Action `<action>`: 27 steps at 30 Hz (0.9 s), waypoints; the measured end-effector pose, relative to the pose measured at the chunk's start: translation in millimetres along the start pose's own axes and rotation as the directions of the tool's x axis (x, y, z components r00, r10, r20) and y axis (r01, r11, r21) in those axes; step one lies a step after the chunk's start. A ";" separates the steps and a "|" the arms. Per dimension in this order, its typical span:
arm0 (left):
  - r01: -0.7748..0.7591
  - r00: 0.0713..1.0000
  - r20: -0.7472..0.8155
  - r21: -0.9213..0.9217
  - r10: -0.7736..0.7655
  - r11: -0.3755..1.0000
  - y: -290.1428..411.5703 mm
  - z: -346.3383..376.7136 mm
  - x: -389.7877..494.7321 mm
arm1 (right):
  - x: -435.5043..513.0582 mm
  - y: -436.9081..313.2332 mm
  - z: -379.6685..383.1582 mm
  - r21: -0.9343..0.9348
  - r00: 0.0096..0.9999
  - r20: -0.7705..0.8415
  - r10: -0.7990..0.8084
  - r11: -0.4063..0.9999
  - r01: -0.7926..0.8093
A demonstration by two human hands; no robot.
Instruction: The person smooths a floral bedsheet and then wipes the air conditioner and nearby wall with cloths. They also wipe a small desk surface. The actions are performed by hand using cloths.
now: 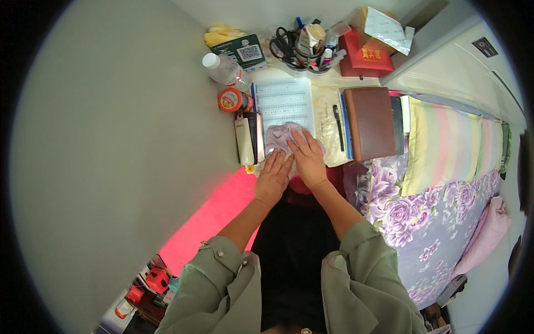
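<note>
A crumpled light-purple cloth [276,135] lies on the lower part of a printed sheet [283,100] with a blue edge. My right hand [311,163] rests over the cloth, its fingers slightly bent and pressing folds of it. Beside it, my left hand [273,177] lies with fingers stretched at the cloth's lower edge; whether it grips any of the fabric is hidden. Left of the sheet stand a white case [243,140] and dark, slim items. A black pen [338,127] lies right of the sheet, near a brown leather-look notebook [371,123].
A clear plastic bottle [227,71] and an orange-lidded jar [231,100] stand at the left wall. Scissors [283,44] and pens crowd an organizer [306,71] at the back, beside a red box [365,56]. To the right is a bed with a floral cover [417,234] and striped pillow [442,142].
</note>
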State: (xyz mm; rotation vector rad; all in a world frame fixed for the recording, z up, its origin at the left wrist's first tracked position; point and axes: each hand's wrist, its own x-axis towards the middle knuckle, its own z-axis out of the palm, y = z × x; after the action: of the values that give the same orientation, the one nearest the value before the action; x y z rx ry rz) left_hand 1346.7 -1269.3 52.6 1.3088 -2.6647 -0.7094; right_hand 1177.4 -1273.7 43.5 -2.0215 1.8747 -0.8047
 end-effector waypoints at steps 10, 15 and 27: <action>0.047 0.999 0.026 -0.091 -0.045 0.995 -0.7 3.4 -0.3 | 113.2 32.9 50.3 -0.077 0.994 -0.019 -0.103 0.992 0.101; 0.116 0.991 0.075 -0.077 -0.111 0.990 3.3 4.7 5.1 | 80.2 22.5 47.4 -0.026 0.975 -0.103 -0.197 0.980 0.195; 0.010 1.000 -0.025 -0.227 -0.016 0.974 60.8 -35.3 18.5 | -18.9 58.8 -202.5 0.362 0.942 -0.128 0.309 0.899 -0.245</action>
State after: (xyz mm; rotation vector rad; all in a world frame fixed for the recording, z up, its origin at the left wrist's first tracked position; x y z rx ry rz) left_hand 1300.7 -1264.5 108.7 1.2659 -2.4680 -0.9583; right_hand 1015.0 -1228.0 171.4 -1.4725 1.9007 -1.1711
